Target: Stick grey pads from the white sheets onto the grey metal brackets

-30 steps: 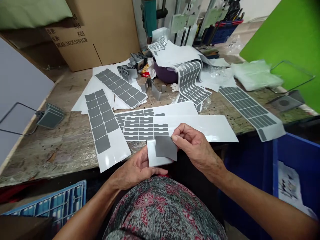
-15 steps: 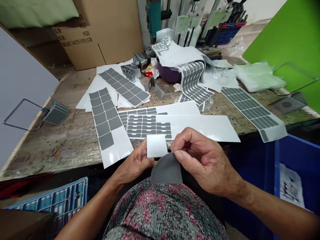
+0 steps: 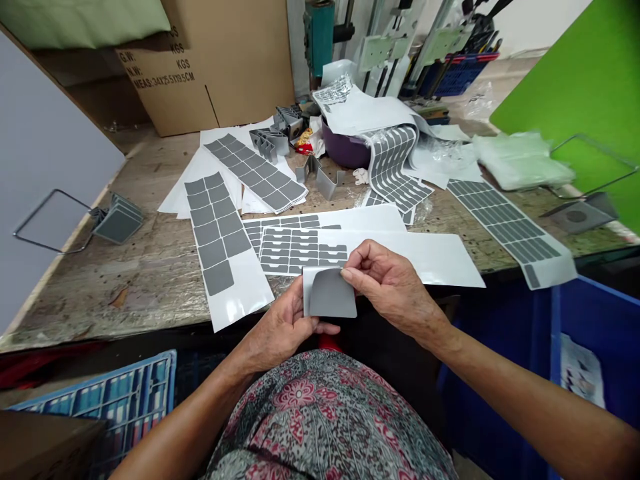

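Note:
My left hand (image 3: 281, 328) is closed on a flat-faced, silvery metal bracket (image 3: 307, 285), held just off the table's front edge. My right hand (image 3: 393, 283) pinches the upper right corner of a dark grey sticker (image 3: 333, 295) between thumb and forefinger. The sticker lies over the bracket's face, covering most of it, and looks slightly curved along its left side. Whether it is stuck down there I cannot tell. Close to my left hand is a backing sheet of square grey stickers (image 3: 213, 233), with bare backing at its lower end.
Sheets of narrower grey stickers (image 3: 290, 250) lie behind my hands. Bent metal brackets (image 3: 320, 177) stand farther back, near a purple bowl (image 3: 345, 147). Wire-handled metal pieces sit at left (image 3: 117, 219) and right (image 3: 583, 212). A blue bin (image 3: 555, 347) is below right.
My right hand has brought the sticker up from in front of my lap and laid it across the bracket's face. My left hand still holds the bracket.

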A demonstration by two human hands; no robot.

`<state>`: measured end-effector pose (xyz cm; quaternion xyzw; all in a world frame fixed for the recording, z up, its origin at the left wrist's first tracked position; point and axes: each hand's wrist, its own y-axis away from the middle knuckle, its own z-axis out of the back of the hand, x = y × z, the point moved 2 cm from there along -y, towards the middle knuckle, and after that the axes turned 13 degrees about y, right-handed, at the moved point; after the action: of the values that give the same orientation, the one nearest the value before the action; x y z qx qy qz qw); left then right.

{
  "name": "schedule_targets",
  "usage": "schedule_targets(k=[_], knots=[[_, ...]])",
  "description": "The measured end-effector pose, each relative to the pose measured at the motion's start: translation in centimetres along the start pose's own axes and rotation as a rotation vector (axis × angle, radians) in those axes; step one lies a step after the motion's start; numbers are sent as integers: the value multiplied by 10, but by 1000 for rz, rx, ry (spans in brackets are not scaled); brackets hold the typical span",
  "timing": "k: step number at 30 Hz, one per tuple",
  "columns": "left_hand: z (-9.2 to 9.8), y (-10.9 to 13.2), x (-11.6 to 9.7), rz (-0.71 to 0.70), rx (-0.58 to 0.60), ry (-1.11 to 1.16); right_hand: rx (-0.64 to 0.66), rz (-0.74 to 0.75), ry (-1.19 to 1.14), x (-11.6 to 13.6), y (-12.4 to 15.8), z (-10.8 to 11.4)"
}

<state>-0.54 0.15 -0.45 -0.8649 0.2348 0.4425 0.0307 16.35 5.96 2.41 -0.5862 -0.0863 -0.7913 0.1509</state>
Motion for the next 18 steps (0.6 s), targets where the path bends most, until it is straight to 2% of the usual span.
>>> schedule_targets(k=[18], knots=[[-6, 0, -5, 52, -31, -99, 18, -45, 6, -8, -1, -6]])
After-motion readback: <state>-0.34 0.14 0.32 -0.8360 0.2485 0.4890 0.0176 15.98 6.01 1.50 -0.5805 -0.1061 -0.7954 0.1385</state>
